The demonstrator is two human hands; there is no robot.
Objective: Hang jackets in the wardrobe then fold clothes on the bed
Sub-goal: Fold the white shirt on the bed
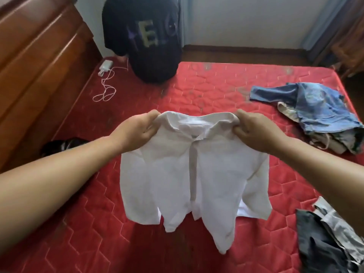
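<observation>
red quilted bed (pixel 216 91) carries scattered clothes. left hand (pixel 136 131) and right hand (pixel 256 131) hold shirt (pixel 189 174) above bed centre, fingers pinched on its shoulders; jeans (pixel 315 107) lie right.

Both bare forearms reach forward, stretched out and angled in toward each other. Left hand (pixel 136 128) has its grip pinched closed, thumb on top, fingers curled under. Right hand (pixel 256 129) mirrors it, knuckles up, fingers bunched tight.

The red quilted mattress (pixel 216 85) carries a denim pile (pixel 319 107), a white charger (pixel 106 66) and dark clothes (pixel 323 245).
</observation>
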